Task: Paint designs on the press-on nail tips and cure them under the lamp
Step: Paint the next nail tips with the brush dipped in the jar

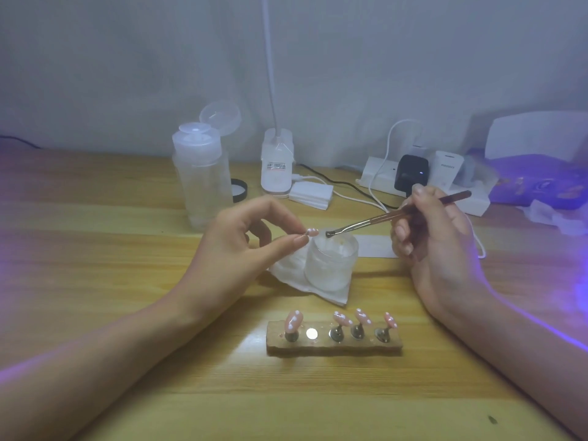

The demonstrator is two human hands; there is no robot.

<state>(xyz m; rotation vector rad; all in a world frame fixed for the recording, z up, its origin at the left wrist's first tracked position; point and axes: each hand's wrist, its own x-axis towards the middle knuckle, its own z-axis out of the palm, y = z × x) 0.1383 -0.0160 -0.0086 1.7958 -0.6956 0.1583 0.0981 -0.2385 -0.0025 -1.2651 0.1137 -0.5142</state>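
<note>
- The left hand (251,240) pinches a small pink nail tip (312,232) between thumb and forefinger, holding it just above the rim of a frosted jar (331,265) at mid-surface.
- The right hand (436,246) grips a thin brush (397,215) like a pen. The brush's dark tip sits at the jar's mouth, just beside the held nail tip; whether it touches the contents cannot be told.
- The jar stands on a crumpled white wipe (286,270), which spreads out to its left and front.
- Near the front, a wooden holder (334,346) carries four more pink nail tips (292,323) with white dots on small metal posts. Its second spot from the left shows only a bright round disc (312,333).
- Bare wood of the surface (127,313) lies open on both sides of the holder and between it and the front edge; both forearms cross this space.
- At the back, a clear pump bottle (200,176) with its cap flipped up, a white desk-light base (276,163), a stack of white pads (310,194) and a power strip (381,178) with plugs and cords crowd the wall.
- The curing lamp (537,135) is cut off by the right edge; violet light glows beneath it, and the things under it are too blurred to make out.
- A black lid (239,190) is half hidden behind the bottle.
</note>
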